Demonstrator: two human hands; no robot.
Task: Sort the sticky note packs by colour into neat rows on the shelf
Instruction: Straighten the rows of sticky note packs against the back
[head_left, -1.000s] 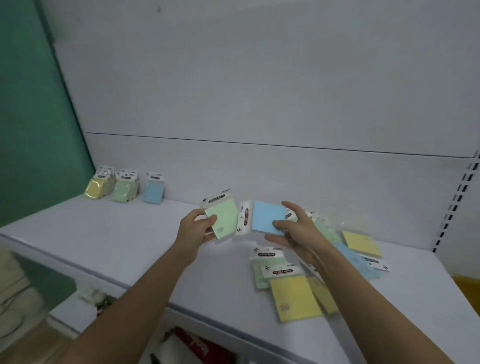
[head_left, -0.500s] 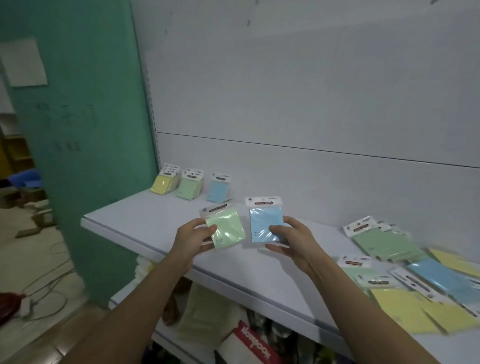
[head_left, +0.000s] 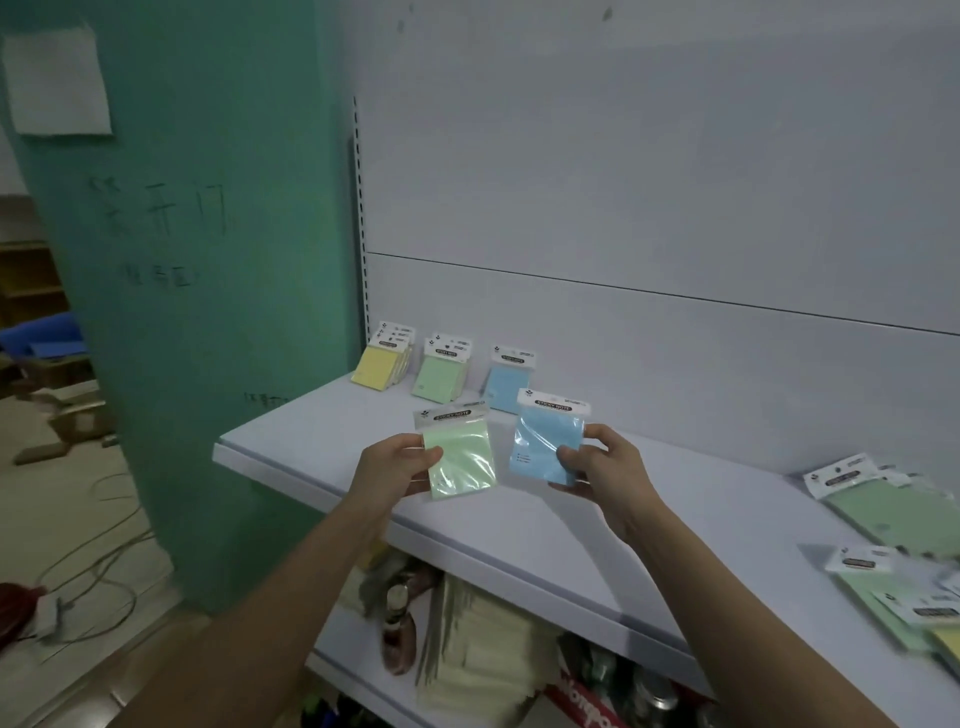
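Note:
My left hand grips a green sticky note pack by its left edge, held upright above the white shelf. My right hand grips a blue sticky note pack by its right edge, just right of the green one. At the shelf's back left, leaning on the back panel, stand a yellow row, a green row and a single blue pack. A loose heap of green packs lies flat at the right, with more packs near the front right edge.
A green pillar stands just left of the shelf's end. A lower shelf under the front edge holds papers, bottles and a red box. Cables lie on the floor at the left.
The view has swung left and I have come closer to the sorted rows. Both hands carried their packs leftwards, away from the loose heap, and now hold them upright.

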